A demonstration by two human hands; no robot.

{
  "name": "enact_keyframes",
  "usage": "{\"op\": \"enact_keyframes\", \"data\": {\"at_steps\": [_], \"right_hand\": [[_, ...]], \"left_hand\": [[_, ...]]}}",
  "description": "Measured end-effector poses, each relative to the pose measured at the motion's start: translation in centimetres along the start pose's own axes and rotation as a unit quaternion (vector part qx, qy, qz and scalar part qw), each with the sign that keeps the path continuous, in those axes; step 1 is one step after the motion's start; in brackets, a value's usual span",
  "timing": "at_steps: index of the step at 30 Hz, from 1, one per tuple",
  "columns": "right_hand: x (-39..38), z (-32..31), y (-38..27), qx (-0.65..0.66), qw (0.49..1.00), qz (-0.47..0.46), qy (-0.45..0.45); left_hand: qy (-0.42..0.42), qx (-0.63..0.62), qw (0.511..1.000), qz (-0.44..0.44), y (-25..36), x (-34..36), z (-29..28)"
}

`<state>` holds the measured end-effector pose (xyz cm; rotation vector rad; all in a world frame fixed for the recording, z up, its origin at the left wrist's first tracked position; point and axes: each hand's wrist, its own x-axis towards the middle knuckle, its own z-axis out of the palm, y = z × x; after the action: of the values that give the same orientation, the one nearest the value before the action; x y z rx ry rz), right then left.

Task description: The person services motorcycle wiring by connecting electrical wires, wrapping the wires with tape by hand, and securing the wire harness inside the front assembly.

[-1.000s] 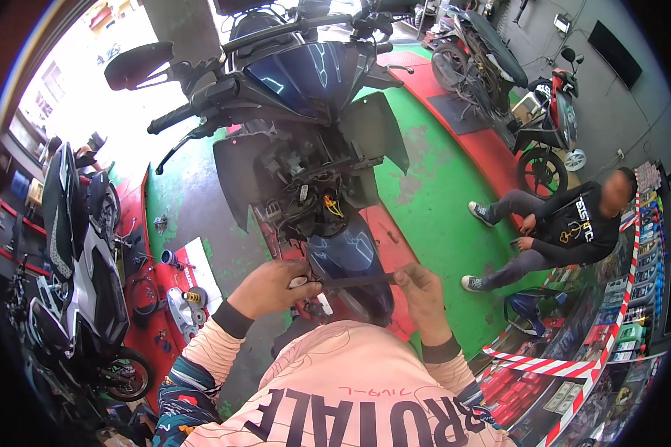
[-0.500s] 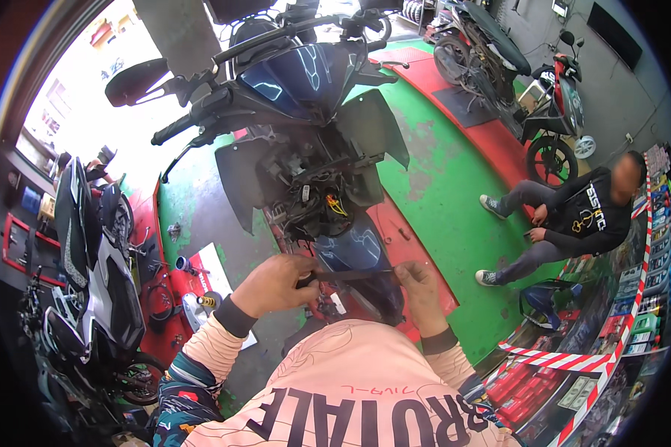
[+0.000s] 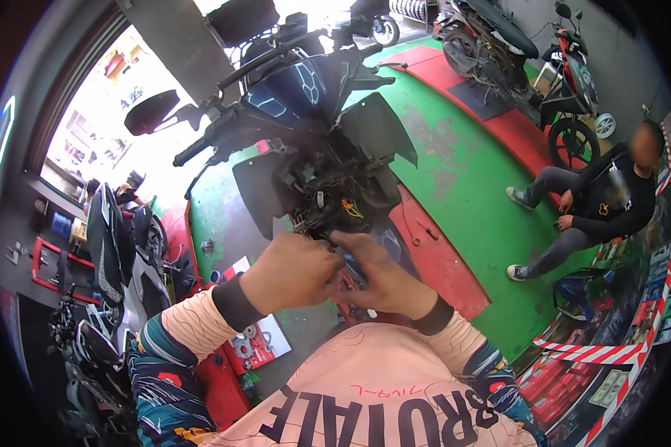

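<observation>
In front of me stands a motor scooter with its front panels off; its dark blue cowl [image 3: 294, 86] with pale line patterns sits below the handlebar. Yellow wires [image 3: 350, 208] and dark wiring show in the opened front. Just below that wiring, my left hand [image 3: 294, 272] is closed, its fingers curled in. My right hand [image 3: 386, 277] meets it from the other side, fingers bent toward the left hand and thumb lower. Whatever lies between the fingers is hidden. Behind the right hand, the glossy blue front fender [image 3: 395, 246] partly shows.
A red lift platform [image 3: 443, 257] lies under the scooter, with a small tool on it. At right a person [image 3: 611, 194] sits beside display shelves edged with striped tape [image 3: 589, 350]. Other scooters [image 3: 130, 276] stand at left and far right. A board with parts [image 3: 265, 339] lies left.
My hands were apart with a dark strip stretched between them; now they are together and a little higher, and the strip is out of sight. The view has shifted left.
</observation>
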<state>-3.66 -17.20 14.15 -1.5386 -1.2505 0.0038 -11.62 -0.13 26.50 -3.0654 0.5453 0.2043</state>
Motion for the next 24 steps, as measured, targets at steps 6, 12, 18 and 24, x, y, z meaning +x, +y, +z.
{"op": "enact_keyframes", "data": {"at_steps": [6,12,18,24], "right_hand": [[1.7,-1.7,-1.9,0.15,0.967,0.119,-0.17],[0.4,-4.7,-4.8,0.11,0.973,0.1,-0.177],[-2.9,-6.7,-5.7,0.041,0.979,-0.052,-0.195],[-3.2,-9.8,-7.2,0.11,0.944,0.008,-0.312]], "left_hand": [[0.029,0.005,0.999,0.02,1.5,-0.4,-1.3],[0.14,-0.031,0.99,-0.003,4.3,-1.5,-1.6],[0.076,-0.261,0.944,0.188,4.1,0.2,-0.5],[0.026,-0.398,0.87,0.29,3.2,0.9,1.7]]}}
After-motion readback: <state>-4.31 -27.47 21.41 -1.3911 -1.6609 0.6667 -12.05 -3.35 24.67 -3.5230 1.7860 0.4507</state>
